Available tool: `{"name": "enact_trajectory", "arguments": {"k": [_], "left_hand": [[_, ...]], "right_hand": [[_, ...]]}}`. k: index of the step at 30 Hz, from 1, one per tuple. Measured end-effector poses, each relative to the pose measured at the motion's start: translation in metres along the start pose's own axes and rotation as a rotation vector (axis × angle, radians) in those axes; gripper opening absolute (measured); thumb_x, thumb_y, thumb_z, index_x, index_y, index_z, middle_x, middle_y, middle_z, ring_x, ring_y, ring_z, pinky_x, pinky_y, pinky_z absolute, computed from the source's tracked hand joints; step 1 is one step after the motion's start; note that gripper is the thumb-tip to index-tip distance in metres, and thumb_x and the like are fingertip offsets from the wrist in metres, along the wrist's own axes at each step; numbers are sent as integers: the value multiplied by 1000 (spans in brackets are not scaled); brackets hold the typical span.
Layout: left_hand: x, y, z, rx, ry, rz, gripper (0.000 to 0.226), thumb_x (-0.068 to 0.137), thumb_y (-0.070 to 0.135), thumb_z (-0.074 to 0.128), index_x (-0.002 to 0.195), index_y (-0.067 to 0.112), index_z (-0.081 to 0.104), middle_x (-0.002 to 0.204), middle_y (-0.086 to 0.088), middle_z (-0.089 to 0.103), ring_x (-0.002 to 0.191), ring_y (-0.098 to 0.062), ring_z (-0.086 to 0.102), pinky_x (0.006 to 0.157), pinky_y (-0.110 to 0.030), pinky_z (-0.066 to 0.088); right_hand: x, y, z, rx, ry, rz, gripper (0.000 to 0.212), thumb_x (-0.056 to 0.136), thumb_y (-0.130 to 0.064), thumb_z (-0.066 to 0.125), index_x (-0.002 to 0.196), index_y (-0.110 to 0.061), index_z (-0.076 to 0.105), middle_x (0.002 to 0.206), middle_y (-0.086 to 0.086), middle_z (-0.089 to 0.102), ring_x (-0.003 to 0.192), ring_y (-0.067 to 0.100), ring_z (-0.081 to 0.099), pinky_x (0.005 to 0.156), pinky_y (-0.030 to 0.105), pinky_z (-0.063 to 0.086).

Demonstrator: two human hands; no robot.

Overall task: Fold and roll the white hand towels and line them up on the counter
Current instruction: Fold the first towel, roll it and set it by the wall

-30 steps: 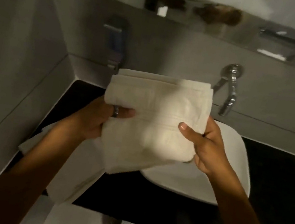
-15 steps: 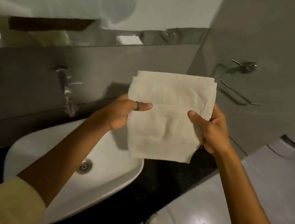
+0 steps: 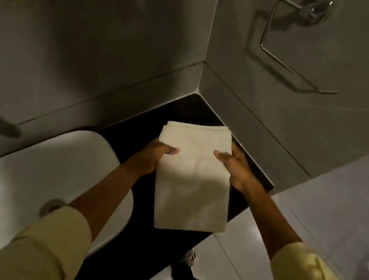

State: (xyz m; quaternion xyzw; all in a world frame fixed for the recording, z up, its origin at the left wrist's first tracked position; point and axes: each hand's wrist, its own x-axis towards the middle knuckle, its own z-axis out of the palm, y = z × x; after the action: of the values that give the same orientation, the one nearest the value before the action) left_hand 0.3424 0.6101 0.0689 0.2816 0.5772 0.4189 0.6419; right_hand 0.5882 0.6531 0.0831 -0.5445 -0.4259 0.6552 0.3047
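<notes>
A folded white hand towel [image 3: 192,180] hangs as a long rectangle over the right end of the black counter [image 3: 190,111]. My left hand [image 3: 153,156] grips its left edge, thumb on top with a ring on it. My right hand [image 3: 235,168] grips the right edge the same way. The towel's upper end is near the wall corner, and its lower end reaches past the counter's front edge. I cannot tell whether it touches the counter.
A white basin [image 3: 26,174] sits on the counter to the left, with a drain in it. Grey tiled walls meet in a corner behind the counter. A chrome towel ring [image 3: 289,45] hangs on the right wall. Pale floor tiles lie to the right.
The view has swung right, from the basin's left side to the counter's right corner. Both hands have carried the folded towel along and lowered it over the counter's right end.
</notes>
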Motion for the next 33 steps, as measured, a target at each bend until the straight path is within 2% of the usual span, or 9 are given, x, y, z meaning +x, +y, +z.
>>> {"name": "enact_trajectory", "arguments": {"k": [3,6,10,13,17,20,26,30,33], "left_hand": [[48,-34,2,144,78,25,46,89,2,67,133,7,55,128,-15,62,117,-36,60,93,-47,53],[82,-55,4,351,291,78,54,89,7,69,139,9,49,134,-11,56,122,-32,56,101,-49,48],[76,-91,29,969,663,329,60,89,23,60,144,11,40,147,-17,45,134,-35,44,110,-51,38],[37,-130,71,1286,428,388,62,96,42,42,151,17,28,158,-15,29,147,-35,25,116,-57,25],[20,-161,81,1596,245,310,75,94,60,27,156,22,11,164,-11,4,150,-41,0,116,-65,7],[19,-155,80,1576,265,306,83,90,74,24,156,27,4,165,-9,-3,149,-44,-7,116,-66,4],[18,-148,81,1532,236,279,86,84,82,24,155,37,2,165,-9,-5,147,-46,-12,115,-67,1],[31,-136,71,1507,168,224,75,89,74,11,152,40,-10,164,-1,-17,148,-38,-20,118,-62,-4],[62,-111,51,1478,173,262,63,98,59,17,155,35,4,165,-2,-6,150,-34,-12,119,-61,4]], "right_hand": [[60,52,-19,-129,14,49,52,88,-11,70,137,-15,53,128,16,63,116,40,61,93,56,54],[95,70,-29,-237,36,53,57,86,-16,74,138,-16,52,133,13,59,119,33,59,98,56,51],[106,72,-20,-617,216,-133,66,88,-36,68,145,-17,39,138,11,53,121,30,56,97,47,50],[89,93,-5,-1049,338,-497,58,98,-37,49,149,-15,34,150,13,41,138,33,41,111,49,37],[81,128,-2,-1314,-169,-753,52,103,-32,38,154,-21,30,164,8,20,153,28,8,122,52,15],[103,123,-12,-1405,-158,-691,55,104,-40,33,156,-31,20,166,2,9,154,28,-1,122,56,6],[140,94,-17,-1518,-227,-579,61,100,-57,25,156,-38,8,167,-2,1,154,26,-4,118,64,4],[158,83,-23,-1549,-292,-552,64,99,-58,19,156,-36,2,166,-1,-2,153,25,-5,118,64,8],[172,59,-24,-1492,-239,-398,68,98,-54,30,157,-29,6,166,2,7,152,31,5,117,63,12]]}}
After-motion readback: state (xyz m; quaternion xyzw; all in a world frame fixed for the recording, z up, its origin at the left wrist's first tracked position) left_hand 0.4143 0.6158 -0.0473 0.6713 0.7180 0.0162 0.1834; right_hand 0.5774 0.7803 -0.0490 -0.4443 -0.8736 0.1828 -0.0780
